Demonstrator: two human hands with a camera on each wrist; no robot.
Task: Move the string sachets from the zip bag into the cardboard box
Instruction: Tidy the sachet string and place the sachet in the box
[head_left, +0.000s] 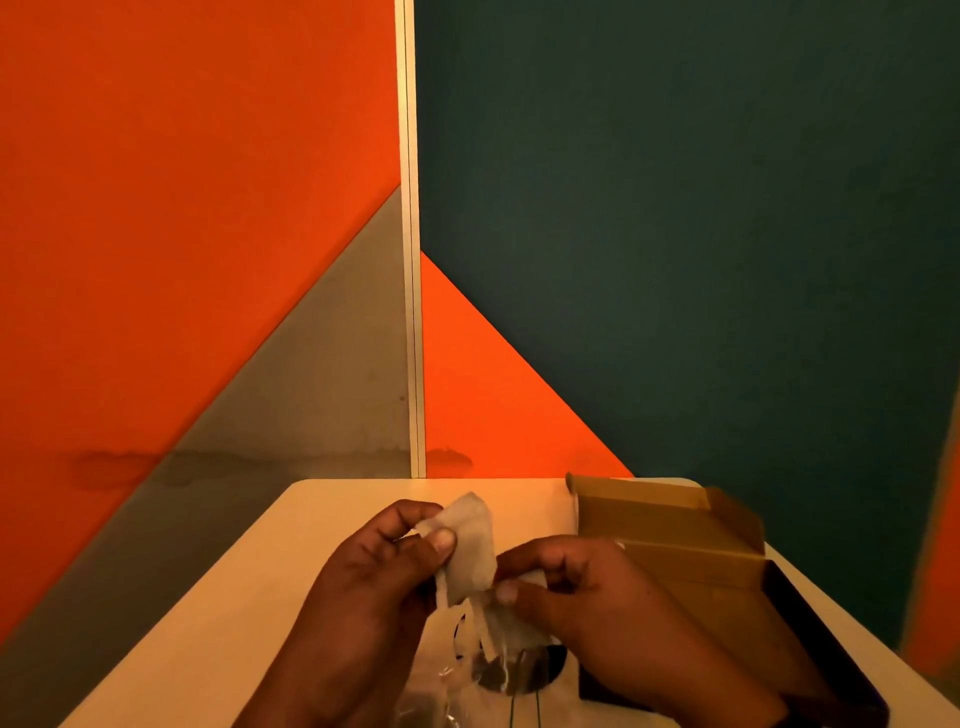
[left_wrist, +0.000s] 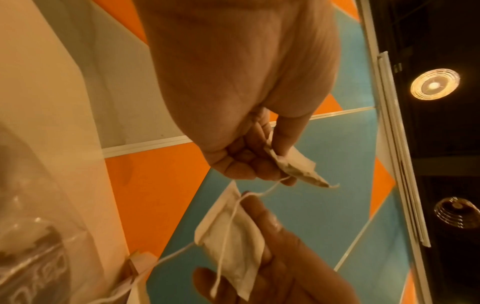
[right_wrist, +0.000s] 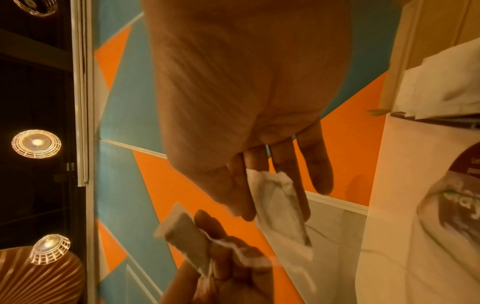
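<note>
Above the table, my left hand (head_left: 428, 526) pinches a white string sachet (head_left: 470, 543) between thumb and fingers. My right hand (head_left: 511, 574), just right of it, pinches a second sachet (head_left: 531, 578), mostly hidden by its fingers. In the left wrist view, the left hand (left_wrist: 272, 162) grips its sachet (left_wrist: 296, 164), and a thin string (left_wrist: 262, 192) runs to the second sachet (left_wrist: 233, 236). In the right wrist view, the right hand (right_wrist: 272, 205) holds that sachet (right_wrist: 280, 207). The clear zip bag (head_left: 467, 680) lies under both hands. The open cardboard box (head_left: 670, 525) stands to the right.
The cream table (head_left: 332, 519) ends at orange, grey and teal partition panels (head_left: 208, 260) behind it. A dark round label (head_left: 540, 670) shows through the bag. A dark flat object (head_left: 841, 670) lies along the box's near right side. More white sachets (right_wrist: 446, 82) show at the right wrist view's edge.
</note>
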